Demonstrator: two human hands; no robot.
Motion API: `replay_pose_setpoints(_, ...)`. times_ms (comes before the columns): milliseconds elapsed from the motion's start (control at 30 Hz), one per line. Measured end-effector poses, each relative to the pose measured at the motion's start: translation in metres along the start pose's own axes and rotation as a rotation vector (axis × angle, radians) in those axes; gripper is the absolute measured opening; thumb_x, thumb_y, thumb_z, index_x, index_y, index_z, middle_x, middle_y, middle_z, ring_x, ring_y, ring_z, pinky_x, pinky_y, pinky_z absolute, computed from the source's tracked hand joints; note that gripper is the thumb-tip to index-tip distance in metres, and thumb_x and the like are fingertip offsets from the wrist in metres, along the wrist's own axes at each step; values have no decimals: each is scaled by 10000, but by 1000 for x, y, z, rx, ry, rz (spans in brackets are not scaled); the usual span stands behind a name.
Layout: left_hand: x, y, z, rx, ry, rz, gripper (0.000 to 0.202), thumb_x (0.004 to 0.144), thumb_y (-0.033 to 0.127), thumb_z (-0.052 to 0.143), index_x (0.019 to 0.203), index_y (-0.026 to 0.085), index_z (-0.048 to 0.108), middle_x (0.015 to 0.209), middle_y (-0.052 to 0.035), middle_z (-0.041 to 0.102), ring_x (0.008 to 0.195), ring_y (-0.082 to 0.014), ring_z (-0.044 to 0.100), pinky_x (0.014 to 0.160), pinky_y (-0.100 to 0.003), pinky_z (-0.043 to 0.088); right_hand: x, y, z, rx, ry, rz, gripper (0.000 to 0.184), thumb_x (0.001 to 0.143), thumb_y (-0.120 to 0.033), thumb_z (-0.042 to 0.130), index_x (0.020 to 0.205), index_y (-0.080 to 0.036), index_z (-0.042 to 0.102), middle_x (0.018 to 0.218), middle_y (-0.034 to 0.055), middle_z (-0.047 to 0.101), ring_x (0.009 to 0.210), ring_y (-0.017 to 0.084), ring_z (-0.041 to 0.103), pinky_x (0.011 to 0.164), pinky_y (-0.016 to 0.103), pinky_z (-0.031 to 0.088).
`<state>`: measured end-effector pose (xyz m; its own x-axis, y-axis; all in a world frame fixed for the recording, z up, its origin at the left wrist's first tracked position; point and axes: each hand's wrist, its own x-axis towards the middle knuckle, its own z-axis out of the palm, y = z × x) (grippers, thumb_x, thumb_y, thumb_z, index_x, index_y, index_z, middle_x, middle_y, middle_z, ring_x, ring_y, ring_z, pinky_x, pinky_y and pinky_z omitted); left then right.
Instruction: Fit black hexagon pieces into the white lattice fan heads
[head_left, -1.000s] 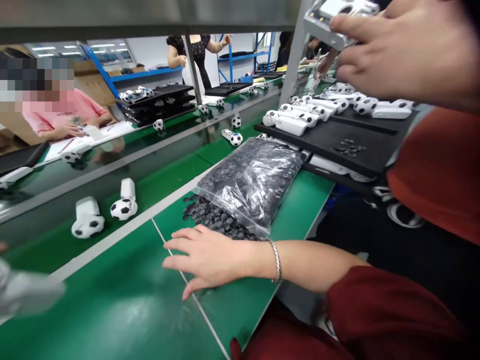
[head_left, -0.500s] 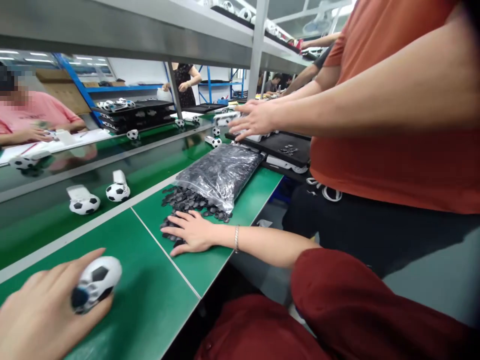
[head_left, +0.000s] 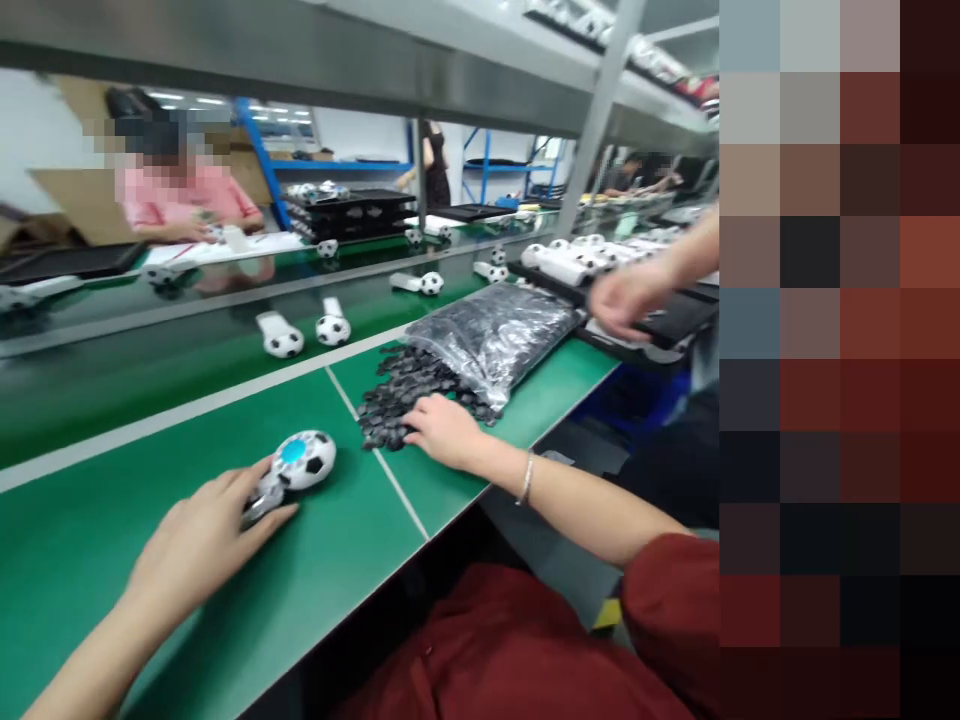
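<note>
My left hand (head_left: 214,535) is closed round the handle end of a white-and-black soccer-ball gadget (head_left: 309,462), held over the green bench. A bright blue round spot shows on the ball's upper side. My right hand (head_left: 448,432) is at the near edge of a pile of small black discs (head_left: 409,385). Its fingers are drawn together and bent down; whether a disc is between the fingertips is hidden. Behind the pile lies a clear plastic bag (head_left: 499,335) full of the same discs, its mouth toward them.
Several soccer-ball gadgets, among them one gadget (head_left: 332,325), lie on the green conveyor (head_left: 187,385) beyond the bench. At right, a co-worker's hand (head_left: 634,300) is over black trays (head_left: 675,318) with white parts. A metal shelf beam (head_left: 300,75) crosses overhead.
My right hand has gone from spread flat on the discs to fingers gathered at the pile's edge. The ball in my left hand has turned, showing its blue spot. The view has swung left.
</note>
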<state>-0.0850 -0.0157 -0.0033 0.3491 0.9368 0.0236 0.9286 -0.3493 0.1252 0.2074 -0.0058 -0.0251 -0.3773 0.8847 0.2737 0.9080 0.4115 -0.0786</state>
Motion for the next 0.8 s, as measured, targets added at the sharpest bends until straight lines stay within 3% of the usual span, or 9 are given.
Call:
replay_pose_setpoints(233,1,15,-6,74,-57,-58,534,831,472,353,1275,182,415,1100,-109,566,987,-294,545,740,-357,441,12,15,5,71,-68,-127,199,858,-263,520,970,-153,642,898,72,616,882,174,540,784,277,392)
replay_pose_setpoints(433,8,28,-8,34,20,-93,635,787,397,451,1362,193,276,1169,-117,523,1024,-302,525,794,-381,445,29,12,-4,58,-100,-197,167,861,-238,508,894,-164,654,862,71,618,848,181,540,753,296,372)
replay_pose_setpoints(567,18,35,-12,-26,62,-42,680,720,362,547,1344,220,318,1236,-92,477,1114,-291,468,881,-378,421,41,1,-6,168,-87,-263,165,856,-241,518,889,-164,660,868,63,612,860,165,521,769,275,383)
replay_pose_setpoints(667,24,36,-11,-135,24,-63,661,704,331,560,1324,250,347,1213,-62,488,1034,-255,526,837,-341,448,47,-9,-2,197,-140,-409,149,842,-235,540,902,-171,662,885,58,622,863,167,515,768,271,394)
replay_pose_setpoints(800,24,30,-4,-246,30,-74,679,715,325,552,1347,278,308,1199,-50,488,1016,-239,532,851,-331,437,52,-19,5,-10,-191,-605,185,861,-157,478,933,-136,646,865,85,629,845,201,507,734,308,408)
